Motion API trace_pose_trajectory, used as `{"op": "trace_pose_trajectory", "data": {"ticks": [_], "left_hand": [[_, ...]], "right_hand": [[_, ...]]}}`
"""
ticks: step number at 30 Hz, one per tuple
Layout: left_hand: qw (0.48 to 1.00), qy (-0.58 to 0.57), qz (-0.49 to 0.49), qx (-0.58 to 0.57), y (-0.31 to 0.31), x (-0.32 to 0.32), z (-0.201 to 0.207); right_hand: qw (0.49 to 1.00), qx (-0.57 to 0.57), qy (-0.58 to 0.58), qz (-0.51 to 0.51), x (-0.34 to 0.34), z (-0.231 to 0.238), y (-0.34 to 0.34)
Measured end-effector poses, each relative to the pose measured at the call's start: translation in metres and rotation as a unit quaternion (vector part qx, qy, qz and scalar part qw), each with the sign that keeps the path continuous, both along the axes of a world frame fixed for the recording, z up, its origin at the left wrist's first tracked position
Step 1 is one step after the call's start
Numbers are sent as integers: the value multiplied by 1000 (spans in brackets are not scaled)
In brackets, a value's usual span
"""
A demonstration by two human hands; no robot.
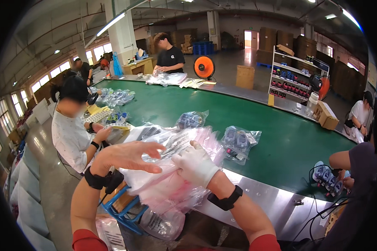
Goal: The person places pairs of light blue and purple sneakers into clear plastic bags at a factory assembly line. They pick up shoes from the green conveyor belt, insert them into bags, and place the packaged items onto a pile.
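My left hand (132,155) is bare, with its thumb and fingers spread apart and nothing between them. It hovers at the left side of a thick pile of clear plastic bags (167,190), which have dark print and a pinkish tint. My right hand (195,164) wears a white glove, its fingers curled onto a plastic bag at the top of the pile. The pile hangs over the near metal edge of the belt. Just beyond it, bagged sandals (238,140) and another bagged pair of shoes (191,120) lie on the green belt.
The green conveyor belt (171,97) runs across ahead. A co-worker (73,125) handles yellow sheets at my left; another person's hands hold blue-grey sandals (327,179) at right. A blue stool (121,209) stands below the bags. Across the belt are an orange fan (204,67) and a shoe rack (295,73).
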State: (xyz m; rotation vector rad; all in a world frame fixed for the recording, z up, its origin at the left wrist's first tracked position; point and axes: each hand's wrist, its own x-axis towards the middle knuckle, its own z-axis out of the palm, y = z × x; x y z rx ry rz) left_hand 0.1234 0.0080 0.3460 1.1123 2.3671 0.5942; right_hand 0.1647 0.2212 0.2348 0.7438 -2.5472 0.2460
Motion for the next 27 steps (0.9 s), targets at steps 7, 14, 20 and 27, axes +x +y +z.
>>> {"op": "trace_pose_trajectory", "data": {"ticks": [7, 14, 20, 27], "left_hand": [[935, 327, 20, -135, 28, 33, -53], [921, 364, 91, -102, 16, 24, -79], [899, 409, 152, -15, 1, 3, -98], [894, 398, 202, 39, -1, -15, -102]], "right_hand": [[999, 36, 4, -6, 1, 5, -16], [983, -134, 125, -8, 26, 11, 9], [955, -261, 142, -17, 51, 3, 34], [946, -292, 111, -88, 65, -30, 70]]}}
